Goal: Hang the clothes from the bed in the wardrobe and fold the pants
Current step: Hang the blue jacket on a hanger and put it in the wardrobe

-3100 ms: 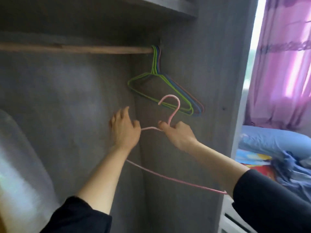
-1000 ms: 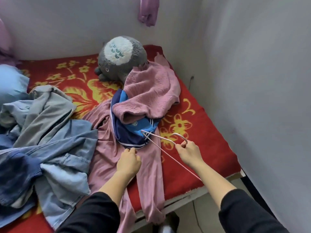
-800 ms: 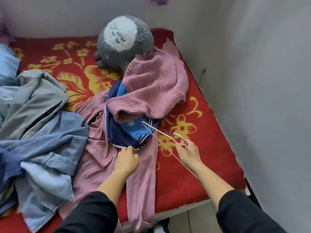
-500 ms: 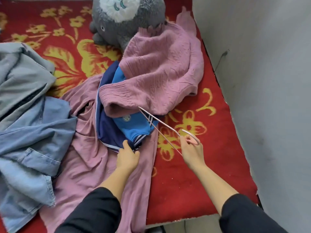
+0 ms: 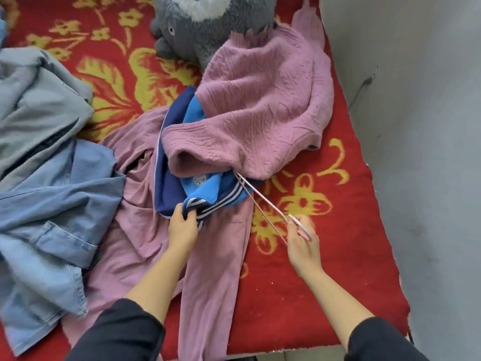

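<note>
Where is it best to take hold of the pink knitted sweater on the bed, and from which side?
Probably the thick folded edge nearest the person, from the near side: there the pink knitted sweater bulges up over the blue striped jacket, so there is room to reach under. Its far end lies against the grey plush toy.

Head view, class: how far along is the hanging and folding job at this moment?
Done: nothing visibly hung or folded. In hand: the left hand grips the striped hem of the blue jacket; the right hand holds the pink hanger. Left: the pink sweater, denim shirt and grey garment lie heaped; the pink pants lie unfolded.
</note>
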Motion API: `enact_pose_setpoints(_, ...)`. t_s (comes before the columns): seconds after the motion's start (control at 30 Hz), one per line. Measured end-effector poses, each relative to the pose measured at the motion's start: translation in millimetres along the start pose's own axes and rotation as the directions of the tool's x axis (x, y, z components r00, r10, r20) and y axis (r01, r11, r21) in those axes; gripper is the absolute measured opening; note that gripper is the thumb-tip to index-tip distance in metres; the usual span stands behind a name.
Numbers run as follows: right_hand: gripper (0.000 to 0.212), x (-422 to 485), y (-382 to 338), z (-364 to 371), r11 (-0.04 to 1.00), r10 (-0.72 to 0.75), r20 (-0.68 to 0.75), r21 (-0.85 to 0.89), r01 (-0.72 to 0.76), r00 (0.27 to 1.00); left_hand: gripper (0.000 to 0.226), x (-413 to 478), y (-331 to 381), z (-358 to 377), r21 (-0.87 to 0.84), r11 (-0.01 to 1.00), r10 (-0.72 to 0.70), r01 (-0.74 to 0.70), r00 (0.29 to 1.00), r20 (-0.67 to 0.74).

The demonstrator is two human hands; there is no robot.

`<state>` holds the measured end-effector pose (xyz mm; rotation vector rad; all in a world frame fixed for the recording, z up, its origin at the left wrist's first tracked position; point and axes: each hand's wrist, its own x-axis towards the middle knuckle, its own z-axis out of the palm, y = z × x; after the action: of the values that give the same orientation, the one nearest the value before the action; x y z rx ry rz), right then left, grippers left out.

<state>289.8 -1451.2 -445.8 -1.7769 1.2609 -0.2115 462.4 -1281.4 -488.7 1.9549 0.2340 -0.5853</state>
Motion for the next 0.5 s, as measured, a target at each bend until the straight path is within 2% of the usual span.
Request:
enact_pose_setpoints(0.13,0.017,-15.6,-44.4,-11.5,0.997,-0.068,0.007,-0.027,0.068,0.998,0.023,-19.4,49.7,-46.4,-0.259,0.963,-0.060,0.072,0.997,0.055)
enact_pose_setpoints(0.27,0.024,-34.1,-99.3,-26.4,0.981,-0.192,-0.038,-0.018,0.191,0.981,0.021,-48.3,109.9,-78.3,-0.281,0.954,0.085,-0.101,0.994,-0.070)
enact_pose_setpoints(0.37,0.026,-45.8,-146.0,-41.2,0.959,-0.280,-0.070,0.013,0.282,0.957,0.024,-68.2,161.9,-101.3,-0.306,0.923,0.213,-0.236,0.971,-0.105)
enact_pose_setpoints(0.5,0.035,-57.3,-206.2,-62.2,0.905,-0.424,-0.074,-0.014,0.424,0.903,0.045,-92.6,234.5,-149.1,-0.407,0.826,0.348,-0.390,0.921,-0.175)
